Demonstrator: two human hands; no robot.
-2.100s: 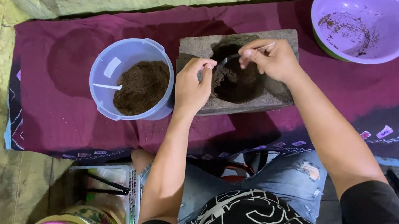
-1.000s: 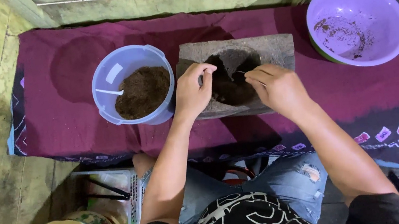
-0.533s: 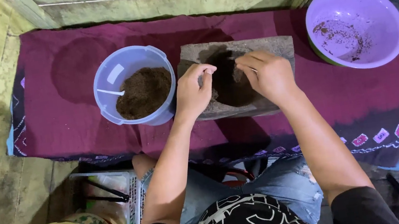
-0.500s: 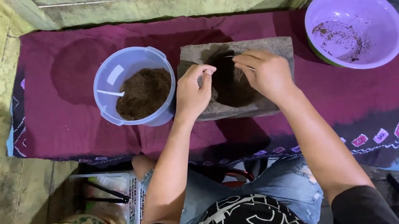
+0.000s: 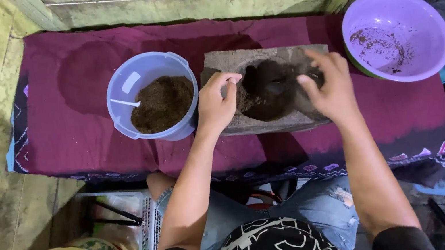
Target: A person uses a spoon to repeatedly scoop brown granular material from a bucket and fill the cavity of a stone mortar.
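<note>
The right hand (image 5: 329, 88) has been lifted and swung out to about three o'clock of the dark hollow in the stone block (image 5: 268, 95), where half a second ago it was pressed down close over the middle; its fingers are now seen spread and loosely apart, nothing gripped, the tips hovering at the block's right edge. By that shift the dark brown paste (image 5: 265, 91) in the hollow is uncovered, and a pause between strokes of working it is judged likely. The left hand (image 5: 216, 101) has hardly been moved: it is kept at nine o'clock of the hollow, fingers curled together with thumb against forefinger, resting on the block's left rim; whether a pinch of paste is pinched there cannot be told. The block is set at the centre of the purple cloth (image 5: 69, 106) spread on the floor. At nine o'clock of the block, just beside the left hand, a pale blue bucket (image 5: 151, 97) of brown powder is stood, a white spoon (image 5: 125, 103) lying in it. At two o'clock a purple basin (image 5: 396, 35) with dark smears is seen, well apart from both hands.
</note>
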